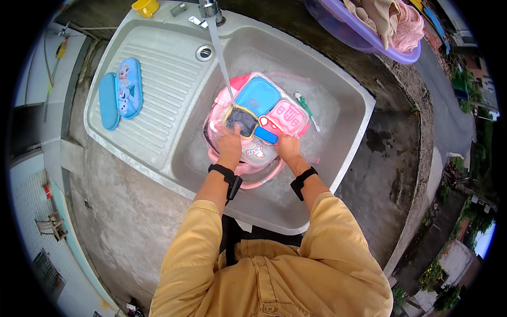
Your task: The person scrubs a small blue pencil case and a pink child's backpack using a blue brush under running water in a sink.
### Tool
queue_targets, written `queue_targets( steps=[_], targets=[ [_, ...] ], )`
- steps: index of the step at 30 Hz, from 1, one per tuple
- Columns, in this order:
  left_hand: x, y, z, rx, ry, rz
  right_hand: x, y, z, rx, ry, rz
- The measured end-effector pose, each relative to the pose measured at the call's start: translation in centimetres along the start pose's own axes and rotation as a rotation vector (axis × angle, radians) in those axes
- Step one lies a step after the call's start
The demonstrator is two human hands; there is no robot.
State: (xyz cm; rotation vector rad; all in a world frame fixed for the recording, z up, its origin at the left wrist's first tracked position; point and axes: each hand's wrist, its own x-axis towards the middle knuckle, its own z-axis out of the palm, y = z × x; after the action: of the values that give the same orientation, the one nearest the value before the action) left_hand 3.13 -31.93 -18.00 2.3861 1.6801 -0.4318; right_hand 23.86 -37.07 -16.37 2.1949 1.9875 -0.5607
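A pink and grey backpack [263,155] lies in the right basin of the sink, under a stream of water from the faucet [208,9]. My left hand [229,143] rests on the bag's left side, by a dark patch with a yellow edge, its fingers partly blurred by the water. My right hand [288,146] has its fingers closed on the bag's lower right edge, close to a blue bar-shaped patch [265,135]. A light blue panel and a pink panel with raised letters make up the bag's upper part. Right of the bag lies a green and white brush [304,104].
An open blue pencil case [128,89] lies on the ribbed drainboard [158,99]. A yellow cup [145,8] stands at the sink's back left corner. Behind the sink on the right is a purple basin [400,56] holding cloths. The basin walls surround the bag.
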Motion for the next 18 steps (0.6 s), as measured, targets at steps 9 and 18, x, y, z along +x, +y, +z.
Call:
queue_targets(
  steps=[9, 18],
  targets=[
    [-4.3, 1.0, -9.5, -0.306, -0.001, 0.211, 0.3, 3.8, -10.7, 0.599, 0.431, 0.251],
    [-8.5, 3.4, -15.2, -0.329, -0.264, 0.388, 1.2, 3.3, -11.1, 0.793, 0.402, 0.226]
  ],
)
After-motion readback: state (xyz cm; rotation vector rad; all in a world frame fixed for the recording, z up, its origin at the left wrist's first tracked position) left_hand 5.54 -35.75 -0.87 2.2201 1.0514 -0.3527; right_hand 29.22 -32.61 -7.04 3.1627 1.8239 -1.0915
